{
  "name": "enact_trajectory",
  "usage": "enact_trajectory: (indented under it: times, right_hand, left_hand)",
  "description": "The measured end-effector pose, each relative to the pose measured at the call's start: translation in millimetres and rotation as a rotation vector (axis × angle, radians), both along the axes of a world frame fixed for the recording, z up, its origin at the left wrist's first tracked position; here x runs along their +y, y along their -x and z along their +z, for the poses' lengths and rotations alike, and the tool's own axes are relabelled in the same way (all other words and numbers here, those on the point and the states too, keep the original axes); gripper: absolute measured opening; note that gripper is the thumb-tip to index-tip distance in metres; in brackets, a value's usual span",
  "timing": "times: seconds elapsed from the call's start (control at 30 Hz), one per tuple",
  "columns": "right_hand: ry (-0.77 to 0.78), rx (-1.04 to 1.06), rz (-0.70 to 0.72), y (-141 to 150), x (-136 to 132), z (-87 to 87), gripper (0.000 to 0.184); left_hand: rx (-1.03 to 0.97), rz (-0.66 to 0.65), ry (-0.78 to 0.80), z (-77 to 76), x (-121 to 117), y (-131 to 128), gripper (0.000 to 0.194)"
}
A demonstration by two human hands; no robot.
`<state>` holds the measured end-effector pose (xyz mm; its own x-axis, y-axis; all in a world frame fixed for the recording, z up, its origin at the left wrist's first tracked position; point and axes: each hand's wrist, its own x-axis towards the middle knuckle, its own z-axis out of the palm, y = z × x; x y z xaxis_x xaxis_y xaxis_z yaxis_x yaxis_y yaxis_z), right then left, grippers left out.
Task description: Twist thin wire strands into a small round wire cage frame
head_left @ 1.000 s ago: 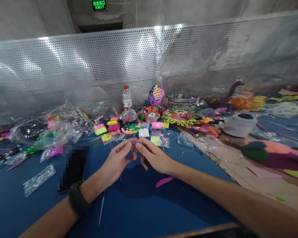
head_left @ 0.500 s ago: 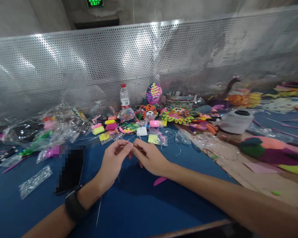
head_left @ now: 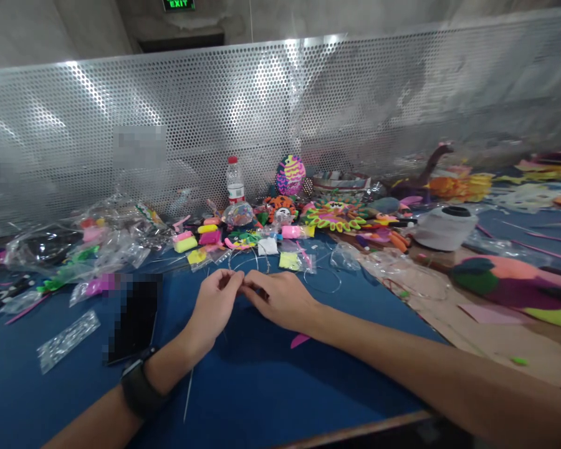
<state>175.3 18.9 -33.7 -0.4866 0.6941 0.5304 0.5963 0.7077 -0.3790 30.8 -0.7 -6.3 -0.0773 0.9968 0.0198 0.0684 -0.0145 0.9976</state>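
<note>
Over the blue tabletop (head_left: 51, 399), my left hand (head_left: 212, 308) and right hand (head_left: 275, 299) pinch a thin wire (head_left: 243, 265) between them, its loop arcing just above my knuckles. They sit closer together than a second ago, the loop now standing clearer above them

The bench (head_left: 271, 380) is deep blue, the metal screen (head_left: 224, 125) silver with honeycomb holes, the foam oval (head_left: 290, 175) pink with yellow wavy stripes.
</note>
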Motion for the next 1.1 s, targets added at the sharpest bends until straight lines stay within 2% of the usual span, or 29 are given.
enact_trajectory:
  times: [0.17, 0.27, 0.43, 0.53, 0.67, 0.9, 1.1]
  right_hand:
    - [0.237, 0.25, 0.039, -2.0, 4.3, 3.5, 0.015]
    - [0.363, 0.416, 0.106, -3.8, 6.3, 4.1, 0.016]
    - [0.645, 0.619, 0.311, -3.4, 7.1, 5.1, 0.023]
    - [0.742, 0.696, 0.42, -2.5, 7.3, 5.8, 0.027]
    - [0.78, 0.729, 0.477, -2.0, 7.0, 6.6, 0.026]
    - [0.725, 0.702, 0.41, -1.4, 7.1, 7.2, 0.023]
    - [0.557, 0.588, 0.244, -1.7, 8.4, 4.0, 0.02]
  left_hand:
    - [-0.165, -0.127, 0.155, 6.1, 2.0, 2.5, 0.021]
    - [-0.289, -0.176, 0.188, 5.7, 3.9, 3.4, 0.02]
    - [-0.405, -0.234, 0.194, 4.1, 3.7, 2.2, 0.023]
    - [-0.431, -0.281, 0.186, 5.1, 2.8, 1.1, 0.03]
    - [-0.458, -0.326, 0.187, 6.5, 2.6, 0.6, 0.032]
    - [-0.537, -0.259, 0.163, 3.4, 4.2, 0.9, 0.023]
    - [-0.501, -0.065, 0.183, 5.8, 6.6, 1.5, 0.016]
